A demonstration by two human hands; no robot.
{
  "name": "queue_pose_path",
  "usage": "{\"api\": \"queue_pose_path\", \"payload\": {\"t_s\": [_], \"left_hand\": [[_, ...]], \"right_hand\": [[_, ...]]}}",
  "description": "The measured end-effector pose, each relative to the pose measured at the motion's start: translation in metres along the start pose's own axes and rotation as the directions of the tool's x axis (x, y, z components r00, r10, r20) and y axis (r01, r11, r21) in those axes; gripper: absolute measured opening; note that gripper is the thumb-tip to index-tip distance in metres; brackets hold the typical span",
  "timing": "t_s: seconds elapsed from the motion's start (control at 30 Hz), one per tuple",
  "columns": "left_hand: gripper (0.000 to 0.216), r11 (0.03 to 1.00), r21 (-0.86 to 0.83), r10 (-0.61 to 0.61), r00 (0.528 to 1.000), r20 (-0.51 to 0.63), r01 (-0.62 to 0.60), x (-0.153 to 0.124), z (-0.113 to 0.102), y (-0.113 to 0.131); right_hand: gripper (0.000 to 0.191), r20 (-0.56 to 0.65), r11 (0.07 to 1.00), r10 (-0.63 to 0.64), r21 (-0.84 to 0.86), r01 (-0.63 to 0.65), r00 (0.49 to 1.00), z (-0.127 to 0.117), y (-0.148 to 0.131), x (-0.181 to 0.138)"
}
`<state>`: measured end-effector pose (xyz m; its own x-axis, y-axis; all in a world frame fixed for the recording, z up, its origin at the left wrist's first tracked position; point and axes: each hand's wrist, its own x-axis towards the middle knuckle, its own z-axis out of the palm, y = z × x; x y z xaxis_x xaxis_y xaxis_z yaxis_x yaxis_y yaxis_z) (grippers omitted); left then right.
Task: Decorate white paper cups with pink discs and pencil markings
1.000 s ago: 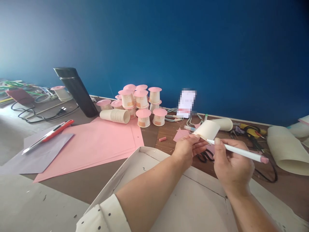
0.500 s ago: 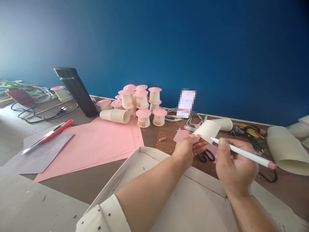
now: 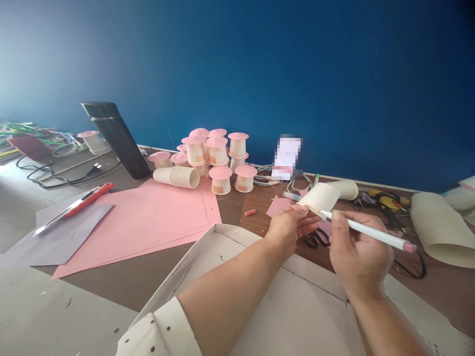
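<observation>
My left hand (image 3: 287,228) grips a white paper cup (image 3: 319,199) near its rim, the cup tilted on its side. A white marker with a pink end (image 3: 376,231) is pinched in my right hand (image 3: 358,252), its tip touching or very close to the cup's lower edge. Whatever mark lies under the tip is too small to make out. Beneath my forearms is a shallow white cardboard tray (image 3: 218,257) with dark lines on it. Behind stand several cup houses with pink paper roofs (image 3: 220,179), some stacked, with windows and doors drawn on.
Left are pink paper sheets (image 3: 148,217), a red utility knife (image 3: 87,200) on grey-purple paper (image 3: 79,237), nested paper cups (image 3: 176,178) and a black bottle (image 3: 117,141). A phone (image 3: 287,158) leans against the blue wall. Large cups (image 3: 441,227) and cables (image 3: 386,200) lie right.
My right hand and the marker have shifted slightly left, the tip moving a little along the cup's edge. My left hand and the cup stay nearly in place.
</observation>
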<state>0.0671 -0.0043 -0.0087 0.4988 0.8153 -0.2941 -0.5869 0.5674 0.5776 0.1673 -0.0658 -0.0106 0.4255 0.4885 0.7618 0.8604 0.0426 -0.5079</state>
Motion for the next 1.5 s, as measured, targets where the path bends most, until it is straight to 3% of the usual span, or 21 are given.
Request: {"api": "queue_pose_path", "payload": {"t_s": [0.43, 0.63, 1.5], "left_hand": [[0.009, 0.999, 0.036, 0.022, 1.0, 0.0, -0.022, 0.0008, 0.0004, -0.0017], [0.008, 0.999, 0.002, 0.032, 0.999, -0.016, -0.032, -0.0005, 0.0004, -0.0013], [0.003, 0.999, -0.028, 0.015, 1.0, -0.017, -0.016, 0.0006, -0.0014, -0.0011]], "right_hand": [[0.027, 0.033, 1.0, -0.026, 0.012, 0.026, 0.999, 0.0001, 0.001, -0.0006], [0.026, -0.039, 0.997, -0.007, 0.073, 0.009, 0.999, -0.0025, -0.0021, 0.0004], [0.027, 0.026, 0.998, 0.041, 0.047, -0.042, 0.999, 0.0005, 0.0034, -0.0009]]}}
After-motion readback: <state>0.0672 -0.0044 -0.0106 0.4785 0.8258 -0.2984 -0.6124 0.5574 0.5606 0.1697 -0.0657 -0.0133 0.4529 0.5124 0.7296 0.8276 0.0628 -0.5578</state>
